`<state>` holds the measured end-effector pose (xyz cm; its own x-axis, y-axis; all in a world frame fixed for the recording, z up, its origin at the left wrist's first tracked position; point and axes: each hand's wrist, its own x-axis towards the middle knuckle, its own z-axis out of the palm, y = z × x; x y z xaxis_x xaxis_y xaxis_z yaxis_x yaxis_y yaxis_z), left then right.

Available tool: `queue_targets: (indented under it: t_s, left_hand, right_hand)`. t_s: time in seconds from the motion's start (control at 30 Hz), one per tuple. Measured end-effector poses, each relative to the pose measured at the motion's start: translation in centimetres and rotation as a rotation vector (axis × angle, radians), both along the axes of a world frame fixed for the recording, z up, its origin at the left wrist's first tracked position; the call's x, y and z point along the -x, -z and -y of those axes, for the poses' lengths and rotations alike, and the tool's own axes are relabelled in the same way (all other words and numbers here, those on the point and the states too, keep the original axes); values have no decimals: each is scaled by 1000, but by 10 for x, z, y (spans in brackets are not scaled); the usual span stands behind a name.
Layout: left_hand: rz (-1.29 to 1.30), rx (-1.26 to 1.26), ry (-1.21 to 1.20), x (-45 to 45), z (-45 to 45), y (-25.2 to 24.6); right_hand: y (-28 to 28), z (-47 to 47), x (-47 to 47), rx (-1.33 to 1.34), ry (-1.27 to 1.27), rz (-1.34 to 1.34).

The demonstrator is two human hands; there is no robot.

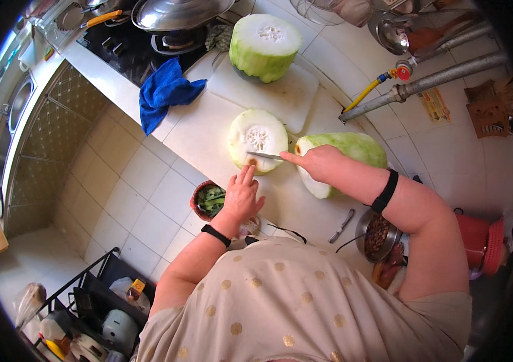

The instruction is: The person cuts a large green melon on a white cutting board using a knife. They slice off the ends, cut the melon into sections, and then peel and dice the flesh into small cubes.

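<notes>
A thick round slice of winter melon (258, 129) lies cut face up on the white counter, its seedy core in the middle and a brown spot near its front edge. In my right hand (322, 164) is a kitchen knife (264, 155), its blade across the slice just above the brown spot. My left hand (243, 192) rests its fingertips on the slice's front rim, fingers extended. A long piece of winter melon (351, 147) lies behind my right hand and is partly covered by it. The largest piece of winter melon (265, 50) stands upright on a white cutting board (299, 97).
A blue cloth (166, 92) hangs over the counter edge near the gas stove (141, 59). A peeler (342, 226) and a metal bowl of brown pieces (376, 235) are near my body. Below the counter edge is a red bin with green scraps (210, 199). A pipe (442, 81) runs along the tiled wall.
</notes>
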<state>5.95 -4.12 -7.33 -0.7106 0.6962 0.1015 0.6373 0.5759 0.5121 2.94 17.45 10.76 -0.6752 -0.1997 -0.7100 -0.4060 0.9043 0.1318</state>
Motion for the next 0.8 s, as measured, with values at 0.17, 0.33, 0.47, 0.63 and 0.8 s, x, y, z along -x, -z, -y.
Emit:
queue_targets:
  t_s: [0.17,0.33,0.47,0.63,0.8]
  left_hand:
    - [-29,70,21,1,-1,-4]
    - [-11,119,62,4,-1,-6]
    - [-11,167,91,5,0,-8]
    - [24,93,93,4,2,-8]
    - [71,-176,4,7,14,-3]
  right_hand:
    - [-32,9,1,118,-97,-218]
    - [-63,-21,-2,233,485,-367]
    - [-16,-24,-9,1014,1524,-287]
    - [79,-25,21,1370,1669,-549]
    - [144,-26,82,809,1531,-754]
